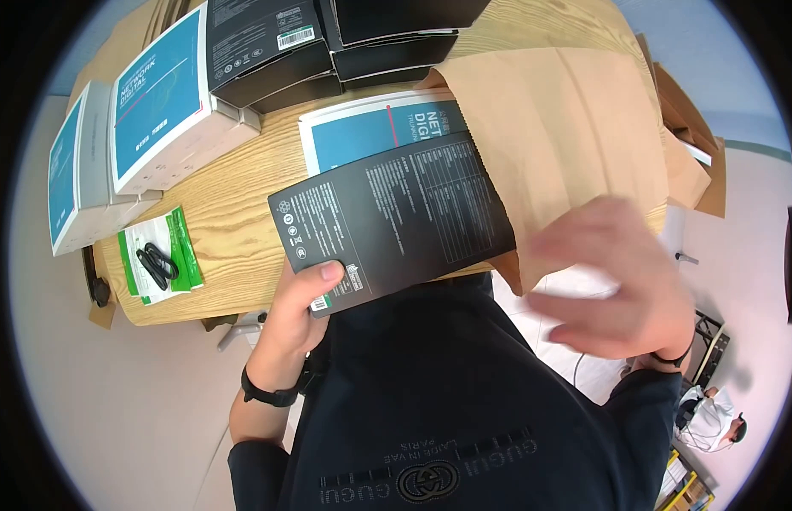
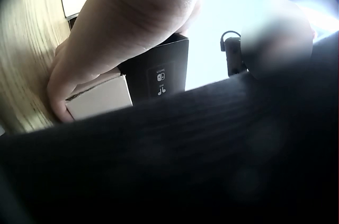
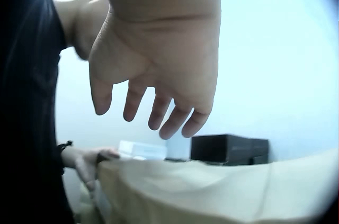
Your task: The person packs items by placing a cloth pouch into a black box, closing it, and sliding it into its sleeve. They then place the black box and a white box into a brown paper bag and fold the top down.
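Note:
The left hand [image 1: 302,308] grips the lower left corner of a black printed box [image 1: 387,217], thumb on its top face; the left wrist view shows that hand [image 2: 127,28] round a black box [image 2: 159,73] with a pale one [image 2: 100,97] beside it. A white and blue box [image 1: 349,136] lies partly under a brown paper bag [image 1: 566,136], at its mouth. The right hand [image 1: 613,285], blurred, is over the bag's near edge, holding nothing. In the right wrist view the right hand [image 3: 159,70] has its fingers spread above the bag [image 3: 201,192].
Black boxes [image 1: 272,43] are stacked at the back. White and blue boxes [image 1: 162,102] stand at the left. Green and white packets [image 1: 187,255] with a coiled black cable [image 1: 157,264] lie at the table's [image 1: 234,213] left front. A person [image 1: 709,417] is at the lower right.

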A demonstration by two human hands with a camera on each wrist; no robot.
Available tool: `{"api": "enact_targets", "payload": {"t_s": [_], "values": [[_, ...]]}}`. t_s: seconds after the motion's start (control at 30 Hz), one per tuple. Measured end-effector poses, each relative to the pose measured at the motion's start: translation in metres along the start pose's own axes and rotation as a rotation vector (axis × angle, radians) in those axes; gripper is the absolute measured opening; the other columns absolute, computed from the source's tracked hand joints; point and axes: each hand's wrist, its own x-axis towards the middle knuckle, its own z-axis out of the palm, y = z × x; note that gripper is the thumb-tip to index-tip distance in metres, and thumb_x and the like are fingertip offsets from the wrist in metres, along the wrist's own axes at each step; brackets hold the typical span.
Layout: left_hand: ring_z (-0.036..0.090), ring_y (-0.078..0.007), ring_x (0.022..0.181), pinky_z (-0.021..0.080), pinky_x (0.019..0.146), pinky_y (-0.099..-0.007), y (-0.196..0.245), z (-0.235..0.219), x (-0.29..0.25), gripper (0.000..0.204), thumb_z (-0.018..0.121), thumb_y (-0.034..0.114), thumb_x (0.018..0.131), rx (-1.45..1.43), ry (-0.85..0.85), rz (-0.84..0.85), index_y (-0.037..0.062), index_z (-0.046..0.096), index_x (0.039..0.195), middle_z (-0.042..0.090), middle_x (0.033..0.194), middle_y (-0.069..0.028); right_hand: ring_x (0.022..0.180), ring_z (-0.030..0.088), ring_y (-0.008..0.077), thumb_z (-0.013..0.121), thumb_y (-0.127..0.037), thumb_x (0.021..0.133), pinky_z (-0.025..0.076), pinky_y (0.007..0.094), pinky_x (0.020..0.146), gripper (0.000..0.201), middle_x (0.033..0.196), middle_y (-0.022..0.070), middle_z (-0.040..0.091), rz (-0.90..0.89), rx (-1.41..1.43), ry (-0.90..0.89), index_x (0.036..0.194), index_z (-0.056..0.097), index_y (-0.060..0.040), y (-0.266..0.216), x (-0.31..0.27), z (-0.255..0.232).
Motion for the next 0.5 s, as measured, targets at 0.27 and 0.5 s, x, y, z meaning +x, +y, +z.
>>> {"api": "enact_targets", "payload": {"t_s": [0.27, 0.5], "values": [[0.062, -0.0237, 0.125, 0.049, 0.106, -0.0371, -0.01, 0.004, -0.002, 0.067, 0.071, 0.022, 0.088, -0.013, -0.022, -0.007, -0.0027, 0.046, 0.146, 0.062, 0.134, -0.0144, 0.14, 0.048, 0.0211, 0.054, -0.044, 0.107, 0.036, 0.0369, 0.116, 0.06, 0.154, 0.0125, 0.051, 1.078, 0.29, 0.635, 0.152, 0.05, -0.0045, 0.18, -0.144, -0.054], [0.039, -0.0348, 0.146, 0.028, 0.123, -0.0429, -0.014, 0.044, 0.012, 0.083, 0.065, 0.04, 0.099, 0.221, -0.002, 0.152, -0.0054, 0.028, 0.158, 0.042, 0.153, -0.0273, 0.137, 0.052, 0.0177, 0.055, -0.053, 0.105, 0.045, 0.0332, 0.111, 0.074, 0.154, 0.0092, 0.051, 1.179, 0.993, 0.474, 0.155, 0.041, -0.0009, 0.202, -0.186, 0.001]]}}
